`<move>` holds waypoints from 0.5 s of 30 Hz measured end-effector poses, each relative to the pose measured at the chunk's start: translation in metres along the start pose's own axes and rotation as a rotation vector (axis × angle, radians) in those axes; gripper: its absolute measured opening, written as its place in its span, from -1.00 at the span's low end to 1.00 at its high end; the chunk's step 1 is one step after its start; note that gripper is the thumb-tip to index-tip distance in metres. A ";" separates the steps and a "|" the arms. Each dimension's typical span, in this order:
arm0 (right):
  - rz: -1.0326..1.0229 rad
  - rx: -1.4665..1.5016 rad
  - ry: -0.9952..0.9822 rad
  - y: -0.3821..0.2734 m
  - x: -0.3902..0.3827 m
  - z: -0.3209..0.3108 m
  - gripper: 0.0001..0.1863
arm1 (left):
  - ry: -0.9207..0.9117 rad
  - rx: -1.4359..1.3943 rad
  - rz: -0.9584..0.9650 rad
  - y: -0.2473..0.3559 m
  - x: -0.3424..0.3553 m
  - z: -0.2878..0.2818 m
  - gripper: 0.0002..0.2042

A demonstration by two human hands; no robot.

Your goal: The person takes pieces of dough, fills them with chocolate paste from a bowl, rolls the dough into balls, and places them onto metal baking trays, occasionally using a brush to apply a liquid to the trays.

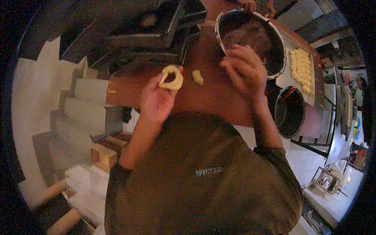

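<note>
My left hand (157,100) is closed around a cupped piece of pale dough (177,83), held above the brown table. Its middle is dark; whether that is filling or a hollow I cannot tell. My right hand (247,69) hangs by the near left rim of a large round basin (282,39), slightly blurred. Its fingers are apart, and nothing shows between them. Inside the basin lies a brown mass (250,33). A small loose strip of dough (197,77) rests on the table between my hands.
Rows of pale dough balls (300,66) sit on a light tray (284,81) at the right. A dark bucket (290,111) stands beside it. Another person's hand (247,4) is at the basin's far rim. Dark metal equipment (133,41) borders the table's far left.
</note>
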State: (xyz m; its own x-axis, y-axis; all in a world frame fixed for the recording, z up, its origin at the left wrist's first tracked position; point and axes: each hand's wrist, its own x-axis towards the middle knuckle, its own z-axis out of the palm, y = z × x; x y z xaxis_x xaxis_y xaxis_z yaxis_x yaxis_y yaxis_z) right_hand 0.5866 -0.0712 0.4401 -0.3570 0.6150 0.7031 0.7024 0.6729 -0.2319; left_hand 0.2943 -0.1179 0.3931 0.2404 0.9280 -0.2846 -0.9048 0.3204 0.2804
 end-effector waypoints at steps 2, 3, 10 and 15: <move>-0.155 0.218 -0.039 -0.035 0.005 0.015 -0.72 | 0.062 0.081 -0.063 0.002 0.003 0.006 -0.62; -0.185 0.289 -0.065 -0.049 0.012 0.025 -0.72 | 0.094 0.150 -0.055 0.000 0.001 0.006 -0.62; 0.424 0.735 -0.298 -0.067 0.010 0.050 -0.67 | -0.041 1.239 0.154 -0.001 -0.025 0.023 -0.64; 0.776 0.995 -0.421 -0.069 -0.009 0.072 -0.64 | -0.058 1.705 0.291 -0.005 -0.007 -0.003 -0.62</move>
State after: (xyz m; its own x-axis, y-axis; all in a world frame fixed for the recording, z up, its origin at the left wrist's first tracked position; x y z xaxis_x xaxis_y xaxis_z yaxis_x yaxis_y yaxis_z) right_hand 0.4968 -0.0938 0.4016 -0.3599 0.9315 -0.0527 0.1265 -0.0072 -0.9919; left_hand 0.2960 -0.1268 0.3912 0.1955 0.9802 -0.0327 0.4331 -0.0563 0.8996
